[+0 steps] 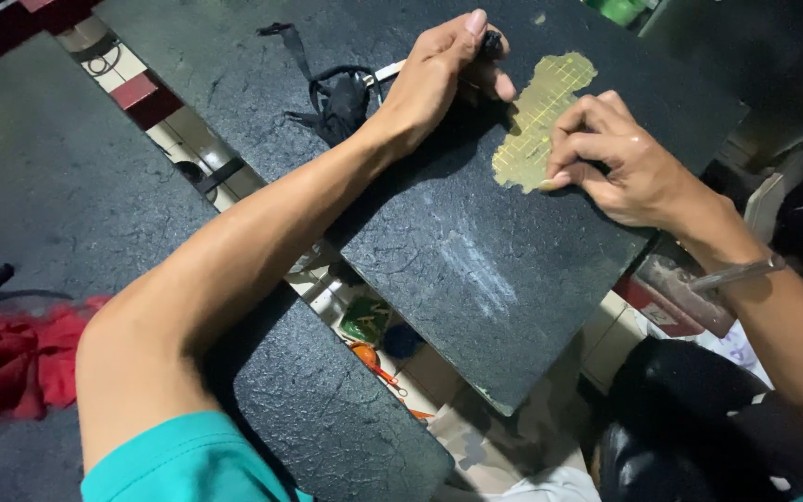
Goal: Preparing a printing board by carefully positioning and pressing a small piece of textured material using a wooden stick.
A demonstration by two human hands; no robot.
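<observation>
Open dark board (476, 270) below both hands, black strap tangle (341, 98) crowding upper left

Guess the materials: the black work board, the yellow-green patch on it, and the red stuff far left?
Black work board: looks like a rigid panel with a matte, pebbled rubbery coating, scuffed white in places. Yellow-green gridded patch by the right hand: probably the worn cutting-mat layer showing through. Red crumpled material: soft, likely fabric.

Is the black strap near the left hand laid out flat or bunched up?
Bunched up. The black strap sits in a crumpled heap on the dark board, one tail trailing toward the far edge, just beside the left hand.
</observation>
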